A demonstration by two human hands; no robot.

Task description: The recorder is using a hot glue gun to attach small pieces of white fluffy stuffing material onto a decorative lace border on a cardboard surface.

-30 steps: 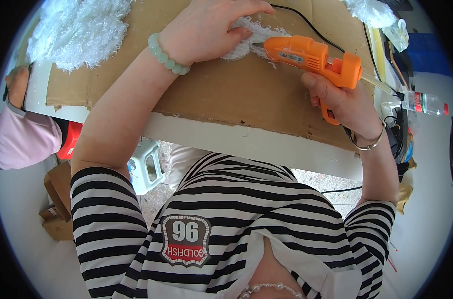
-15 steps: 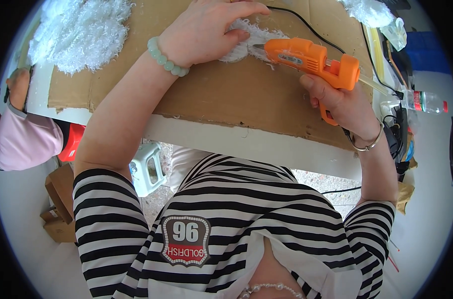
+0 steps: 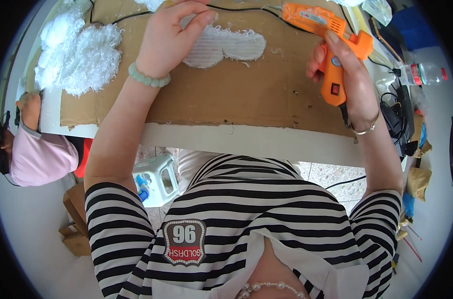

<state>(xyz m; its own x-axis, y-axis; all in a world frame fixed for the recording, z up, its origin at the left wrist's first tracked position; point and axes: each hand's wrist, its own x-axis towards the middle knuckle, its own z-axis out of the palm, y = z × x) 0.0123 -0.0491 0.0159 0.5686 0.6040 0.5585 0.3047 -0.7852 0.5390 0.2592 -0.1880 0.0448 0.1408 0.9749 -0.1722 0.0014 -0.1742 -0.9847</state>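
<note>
In my right hand [image 3: 347,65] is an orange hot glue gun [image 3: 313,19], my fingers wrapped round its handle. Its nozzle points left, over the far part of the cardboard. A flat white cloud-shaped piece [image 3: 231,46] with lined backing and a fringed edge lies on the brown cardboard [image 3: 226,94]. My left hand [image 3: 169,37] is over the left end of that piece, with thumb and forefinger stretched out and nothing visible between them. The far fingers are partly cut off by the top edge.
Fluffy white fringed pieces [image 3: 89,57] are heaped at the far left. A black cord [image 3: 236,7] crosses the far cardboard. At the right stand a clear plastic bottle [image 3: 423,74] and black adapters [image 3: 396,117]. Another person [image 3: 39,154] sits at the left, by the white table edge [image 3: 226,141].
My left hand has moved left, uncovering the white piece, which now shows its lined backing. The glue gun has lifted away from the piece, toward the far right.
</note>
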